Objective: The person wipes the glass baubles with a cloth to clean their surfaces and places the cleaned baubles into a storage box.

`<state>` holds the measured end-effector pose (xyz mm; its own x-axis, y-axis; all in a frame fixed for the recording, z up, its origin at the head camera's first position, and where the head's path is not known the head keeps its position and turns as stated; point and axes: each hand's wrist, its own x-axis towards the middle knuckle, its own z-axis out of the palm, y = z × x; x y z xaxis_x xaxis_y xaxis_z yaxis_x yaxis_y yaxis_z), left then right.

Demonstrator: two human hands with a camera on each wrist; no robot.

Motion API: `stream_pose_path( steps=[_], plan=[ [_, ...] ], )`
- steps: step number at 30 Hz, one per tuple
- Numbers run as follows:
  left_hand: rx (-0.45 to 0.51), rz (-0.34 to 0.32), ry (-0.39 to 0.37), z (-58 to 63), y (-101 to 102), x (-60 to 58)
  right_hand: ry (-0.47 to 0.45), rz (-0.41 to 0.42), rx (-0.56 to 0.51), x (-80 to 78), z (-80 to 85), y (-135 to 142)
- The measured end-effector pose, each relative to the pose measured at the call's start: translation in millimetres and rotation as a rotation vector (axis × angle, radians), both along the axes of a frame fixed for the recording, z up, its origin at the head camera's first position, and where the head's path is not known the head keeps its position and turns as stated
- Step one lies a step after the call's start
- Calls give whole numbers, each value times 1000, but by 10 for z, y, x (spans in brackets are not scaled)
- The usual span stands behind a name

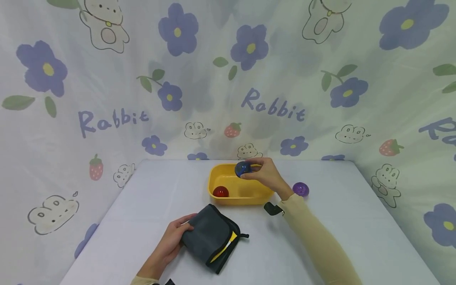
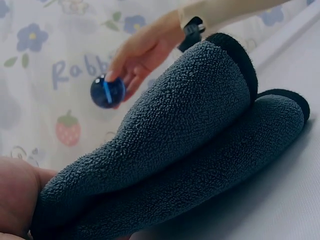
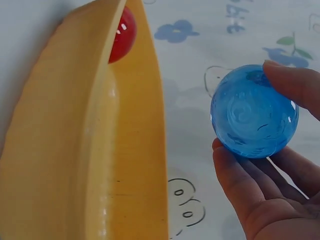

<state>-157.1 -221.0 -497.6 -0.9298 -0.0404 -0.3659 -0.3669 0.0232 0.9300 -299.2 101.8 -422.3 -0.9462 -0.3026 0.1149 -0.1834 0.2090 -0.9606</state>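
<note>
You seem mid-carry, your right hand (image 1: pixel 266 171) pinching the blue ball (image 1: pixel 242 169) aloft near the yellow tray (image 1: pixel 242 201) holding 1 red ball (image 1: pixel 221 192), your left hand (image 1: pixel 171 239) gripping the folded pouch (image 1: pixel 207 232); the next move likely needs steadiness.

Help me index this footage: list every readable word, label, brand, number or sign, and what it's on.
"Rabbit", left part of the patterned backdrop.
"Rabbit", centre of the backdrop.
"R", backdrop's right edge, what follows cut off.
Wrist views: fragments of this lettering, partly hidden or cut off.
Wrist strap: any marks too small to read.
No readable text on the folded fabric, tray, blue ball, red ball or purple ball.
</note>
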Motion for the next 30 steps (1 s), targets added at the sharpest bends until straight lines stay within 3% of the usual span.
stream_pose_path(
  steps=[10,16,30],
  plan=[
    [-2,5,-2,-21,-3,13,-50,-57,27,-159,-225,-190],
    [-7,12,-8,-17,6,6,-90,-122,131,-168,-293,-271],
    [9,3,-6,-26,5,11,-166,-87,166,-221,-419,-389]
  ],
)
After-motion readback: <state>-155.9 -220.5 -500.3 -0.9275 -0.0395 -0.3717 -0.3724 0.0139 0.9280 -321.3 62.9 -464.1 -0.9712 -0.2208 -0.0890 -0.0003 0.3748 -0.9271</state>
